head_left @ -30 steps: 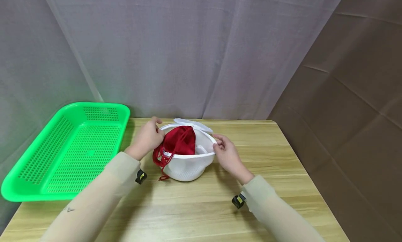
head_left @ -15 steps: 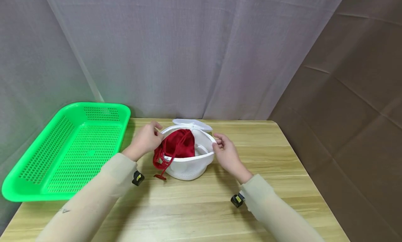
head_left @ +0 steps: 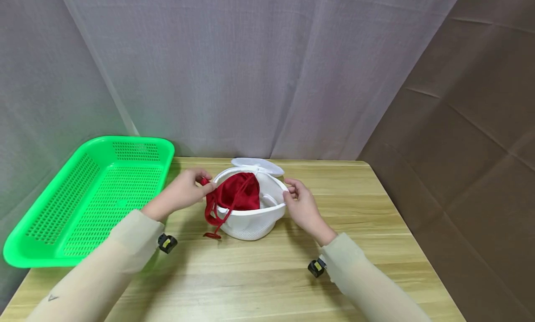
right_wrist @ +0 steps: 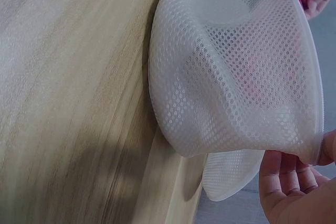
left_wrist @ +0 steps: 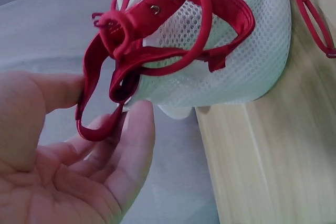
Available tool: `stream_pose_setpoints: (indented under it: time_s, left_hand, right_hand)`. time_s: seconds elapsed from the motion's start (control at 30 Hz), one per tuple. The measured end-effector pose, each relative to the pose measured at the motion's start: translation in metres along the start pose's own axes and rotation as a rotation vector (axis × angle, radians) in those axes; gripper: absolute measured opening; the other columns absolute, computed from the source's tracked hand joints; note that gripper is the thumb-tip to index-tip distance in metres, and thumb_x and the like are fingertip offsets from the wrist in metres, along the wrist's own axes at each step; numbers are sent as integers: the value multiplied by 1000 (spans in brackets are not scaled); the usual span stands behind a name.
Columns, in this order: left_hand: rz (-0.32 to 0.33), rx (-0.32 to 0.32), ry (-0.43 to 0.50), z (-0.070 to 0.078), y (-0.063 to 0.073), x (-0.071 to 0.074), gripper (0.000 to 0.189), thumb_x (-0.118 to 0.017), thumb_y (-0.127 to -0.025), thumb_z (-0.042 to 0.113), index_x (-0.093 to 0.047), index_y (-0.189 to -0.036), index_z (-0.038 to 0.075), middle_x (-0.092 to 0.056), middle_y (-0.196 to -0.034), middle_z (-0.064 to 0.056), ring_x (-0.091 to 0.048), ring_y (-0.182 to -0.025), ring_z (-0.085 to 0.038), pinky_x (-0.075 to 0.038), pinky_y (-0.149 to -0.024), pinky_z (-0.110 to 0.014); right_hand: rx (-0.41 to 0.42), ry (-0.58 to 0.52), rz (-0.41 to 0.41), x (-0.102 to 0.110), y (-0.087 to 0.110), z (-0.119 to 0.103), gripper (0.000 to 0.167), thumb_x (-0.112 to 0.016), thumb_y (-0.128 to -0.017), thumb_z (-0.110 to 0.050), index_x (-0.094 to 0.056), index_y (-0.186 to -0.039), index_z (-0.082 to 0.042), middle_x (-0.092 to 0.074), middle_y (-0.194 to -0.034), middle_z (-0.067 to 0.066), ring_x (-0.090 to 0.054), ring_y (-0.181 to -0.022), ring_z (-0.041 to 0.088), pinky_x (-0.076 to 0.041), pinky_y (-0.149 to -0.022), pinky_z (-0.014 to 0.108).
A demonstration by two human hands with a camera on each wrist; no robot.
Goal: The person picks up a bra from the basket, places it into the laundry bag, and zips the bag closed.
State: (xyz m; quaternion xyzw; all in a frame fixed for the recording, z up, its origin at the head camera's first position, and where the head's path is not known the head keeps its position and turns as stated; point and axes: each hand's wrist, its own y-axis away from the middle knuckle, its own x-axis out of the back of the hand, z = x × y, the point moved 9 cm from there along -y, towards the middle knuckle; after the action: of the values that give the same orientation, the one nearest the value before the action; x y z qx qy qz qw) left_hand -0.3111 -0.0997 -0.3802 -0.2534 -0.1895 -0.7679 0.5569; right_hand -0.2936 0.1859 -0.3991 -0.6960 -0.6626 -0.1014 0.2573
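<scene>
A white mesh laundry bag (head_left: 251,227) stands upright on the table, its top unzipped and its round lid (head_left: 258,166) folded back. Red satin lingerie, seemingly a bra (head_left: 244,192), sits partly inside. Its straps and a band with small metal hooks (left_wrist: 155,9) hang over the left side of the rim. My left hand (head_left: 184,189) has thumb and fingers around a loop of the red band (left_wrist: 94,77), just outside the bag. On the other side my right hand (head_left: 303,208) pinches the bag's rim between thumb and fingers. The bra's lower part is hidden by the bag.
To the left stands a green plastic basket (head_left: 165,178) with perforated sides. The wooden table (head_left: 259,285) ends at a grey curtain (head_left: 225,71) behind the bag. A brown cloth (head_left: 472,164) hangs to the right.
My left hand has moved left from the bag's rim to the red band outside it. The bra has sunk slightly into the bag. My right hand has stayed at the rim.
</scene>
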Motion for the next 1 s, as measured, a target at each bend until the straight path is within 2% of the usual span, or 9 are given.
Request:
stream_pose_setpoints:
  time_s: [0.1,0.27,0.4,0.57,0.7,0.87,1.0]
  left_hand:
    - [-9,7,32,-4,1,-1,25,-66,-92,19,-60,-107,-1,-63,-91,-11,-66,-69,-24,-55,-63,-33]
    - [4,37,55,-10,0,1,27,-70,-90,20,-61,-107,1,-64,-93,-11,-67,-73,-24,-55,-65,-33]
    - [21,17,50,-9,-2,0,24,-71,-90,20,-64,-104,3,-64,-90,-9,-67,-72,-23,-55,-64,-31]
    - [84,-45,-4,2,-5,4,19,-73,-88,22,-65,-96,7,-63,-82,-5,-63,-71,-20,-52,-62,-31]
    - [138,-97,-76,19,-10,4,19,-74,-87,23,-66,-94,8,-62,-77,-2,-57,-72,-18,-47,-64,-33]
    - [102,-141,-124,40,-21,-15,19,-73,-87,23,-65,-96,8,-62,-77,-1,-56,-72,-17,-46,-67,-33]
    - [42,-192,-225,49,-27,-38,19,-74,-87,21,-63,-96,8,-61,-75,2,-56,-68,-14,-46,-65,-32]
  right_hand:
    - [5,-2,-1,0,0,1,35,-58,-92,2,-55,-126,3,-64,-93,14,-59,-81,22,-49,-66,23]
    - [8,-5,-5,-2,-1,5,35,-57,-92,2,-55,-127,3,-63,-93,13,-59,-80,21,-49,-66,23]
    - [12,-10,-6,-2,-2,7,35,-58,-91,2,-55,-126,3,-63,-92,13,-59,-80,21,-49,-65,23]
    - [22,-11,-10,-4,-2,6,34,-58,-91,3,-56,-125,3,-64,-93,13,-59,-81,22,-49,-67,24]
    - [16,-14,-27,-6,-2,5,35,-58,-92,2,-55,-126,4,-64,-94,13,-59,-82,22,-50,-68,25]
    - [21,-31,-37,-8,-2,2,36,-58,-91,3,-54,-127,4,-64,-95,14,-60,-83,23,-51,-71,27]
    - [38,-25,-37,-9,-3,-1,37,-58,-91,3,-55,-127,3,-64,-93,13,-60,-81,23,-51,-69,27]
